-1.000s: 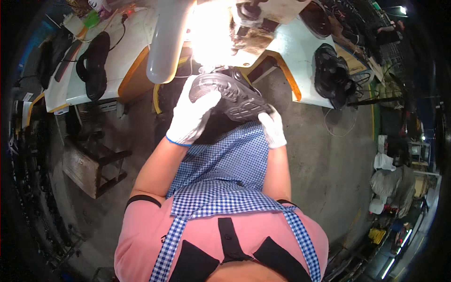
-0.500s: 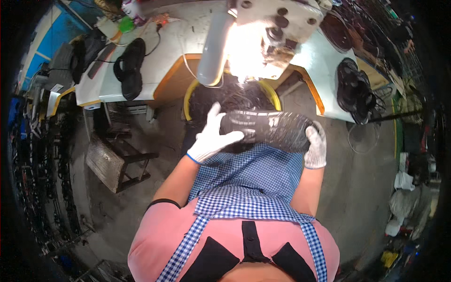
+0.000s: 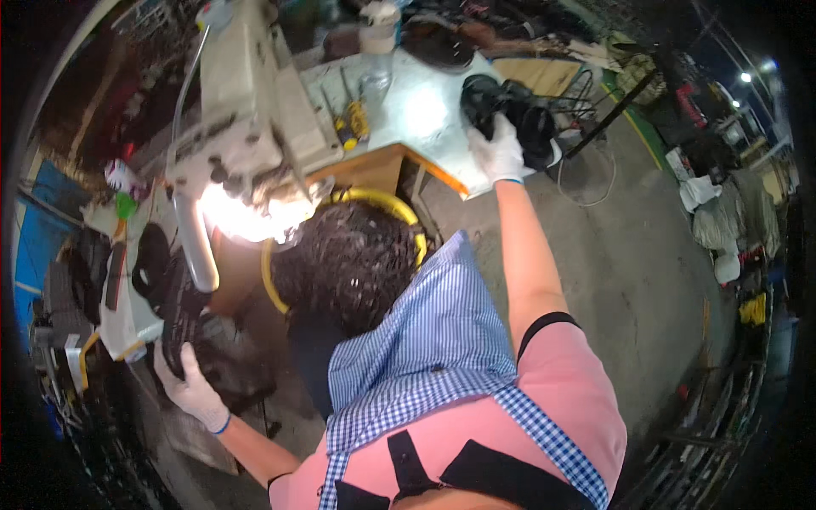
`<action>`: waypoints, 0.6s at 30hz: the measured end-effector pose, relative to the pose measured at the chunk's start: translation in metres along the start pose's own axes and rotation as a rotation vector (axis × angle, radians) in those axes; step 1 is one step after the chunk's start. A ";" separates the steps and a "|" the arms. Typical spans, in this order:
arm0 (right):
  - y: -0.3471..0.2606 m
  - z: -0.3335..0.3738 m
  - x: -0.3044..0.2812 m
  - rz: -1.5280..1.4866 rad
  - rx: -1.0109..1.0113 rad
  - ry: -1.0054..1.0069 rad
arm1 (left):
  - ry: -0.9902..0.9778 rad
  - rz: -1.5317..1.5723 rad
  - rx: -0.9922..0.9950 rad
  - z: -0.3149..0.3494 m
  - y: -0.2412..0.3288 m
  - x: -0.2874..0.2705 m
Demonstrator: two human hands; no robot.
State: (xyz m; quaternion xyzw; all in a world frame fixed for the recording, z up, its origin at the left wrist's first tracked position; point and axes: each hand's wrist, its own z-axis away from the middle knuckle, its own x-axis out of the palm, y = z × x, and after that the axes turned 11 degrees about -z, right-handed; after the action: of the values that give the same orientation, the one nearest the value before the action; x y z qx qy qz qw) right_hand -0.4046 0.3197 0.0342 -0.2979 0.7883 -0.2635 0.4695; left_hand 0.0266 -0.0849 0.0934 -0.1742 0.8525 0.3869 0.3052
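Shoe (image 3: 180, 314) is at far left beside the bench corner (image 3: 127, 319), near end pinched between thumb and fingers of the left hand (image 3: 191, 391); best held firmly, tilted clear of that corner. Right hand (image 3: 500, 157) rests on the black pair (image 3: 535, 129) at the right bench (image 3: 444, 146); blur hides whether its fingers close, so seat the grip before crossing the orange edge (image 3: 438, 172). Arm room lies over the floor (image 3: 612, 263), right of the tub (image 3: 387, 201).
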 end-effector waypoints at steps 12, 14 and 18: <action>-0.011 -0.001 -0.009 -0.080 -0.040 -0.077 | -0.147 -0.458 0.542 -0.052 -0.060 0.105; -0.017 0.031 -0.013 -0.611 0.034 -0.012 | -0.197 -0.478 0.503 -0.042 -0.039 0.100; -0.058 0.109 -0.050 -1.556 0.442 -0.252 | -0.183 -0.403 0.463 -0.036 -0.057 0.118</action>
State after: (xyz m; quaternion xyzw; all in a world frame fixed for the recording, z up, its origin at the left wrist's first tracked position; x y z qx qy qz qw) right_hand -0.2751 0.3007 0.0578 -0.6878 0.2270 -0.6278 0.2851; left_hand -0.0460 -0.1559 0.0032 -0.2301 0.8351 0.1286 0.4829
